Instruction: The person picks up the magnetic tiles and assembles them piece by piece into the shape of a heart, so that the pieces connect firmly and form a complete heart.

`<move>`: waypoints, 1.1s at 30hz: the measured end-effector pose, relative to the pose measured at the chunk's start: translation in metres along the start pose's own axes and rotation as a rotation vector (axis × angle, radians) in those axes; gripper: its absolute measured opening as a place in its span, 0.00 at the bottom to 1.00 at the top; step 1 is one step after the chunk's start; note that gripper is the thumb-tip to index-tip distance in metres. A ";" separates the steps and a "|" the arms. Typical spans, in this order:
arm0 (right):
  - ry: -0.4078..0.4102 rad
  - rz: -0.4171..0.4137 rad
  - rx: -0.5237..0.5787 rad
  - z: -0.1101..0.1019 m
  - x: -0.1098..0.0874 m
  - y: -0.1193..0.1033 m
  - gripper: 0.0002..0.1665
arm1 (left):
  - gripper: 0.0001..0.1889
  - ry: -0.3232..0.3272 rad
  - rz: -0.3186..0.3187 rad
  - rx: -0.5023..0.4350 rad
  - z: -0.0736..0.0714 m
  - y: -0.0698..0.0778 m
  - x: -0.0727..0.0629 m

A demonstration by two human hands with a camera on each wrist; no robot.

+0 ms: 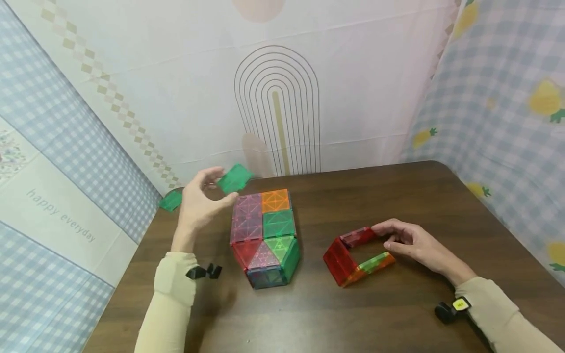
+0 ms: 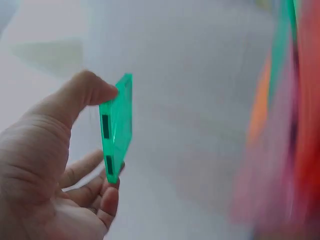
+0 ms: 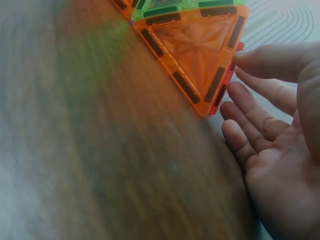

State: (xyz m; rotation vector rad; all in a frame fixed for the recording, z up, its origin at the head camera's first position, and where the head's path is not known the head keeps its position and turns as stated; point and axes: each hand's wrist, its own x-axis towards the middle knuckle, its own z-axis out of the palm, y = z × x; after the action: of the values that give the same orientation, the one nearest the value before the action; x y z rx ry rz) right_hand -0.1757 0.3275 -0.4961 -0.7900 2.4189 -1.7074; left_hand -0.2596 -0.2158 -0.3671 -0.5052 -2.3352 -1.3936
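My left hand [image 1: 197, 201] is raised left of a block of magnetic tiles [image 1: 247, 219]. It pinches a green square magnetic tile [image 1: 235, 178] between thumb and fingers; the left wrist view shows this tile [image 2: 120, 130] edge-on. My right hand [image 1: 412, 242] is at the right end of a smaller structure of upright tiles, with a red tile wall [image 1: 340, 261] and an orange-and-green side [image 1: 375, 264]. In the right wrist view, the fingertips are beside an orange triangle tile [image 3: 197, 50] and a red edge [image 3: 220, 95]; the fingers are loosely bent, and firm contact is unclear.
Another green tile [image 1: 171, 201] is at the table's left edge, partly behind the left hand. The brown wooden table [image 1: 309, 314] meets a patterned cloth backdrop [image 1: 353, 98], with checked cloth on both sides.
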 end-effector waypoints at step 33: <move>-0.060 -0.010 0.029 0.000 -0.001 -0.004 0.27 | 0.42 -0.459 0.056 0.217 0.229 0.107 -0.099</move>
State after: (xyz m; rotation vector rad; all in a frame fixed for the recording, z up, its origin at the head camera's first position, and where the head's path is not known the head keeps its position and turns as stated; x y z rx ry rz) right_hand -0.1738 0.3268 -0.4929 -0.8390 2.3494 -1.6931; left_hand -0.1522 0.0244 -0.4354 -0.8932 -2.7619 -1.0629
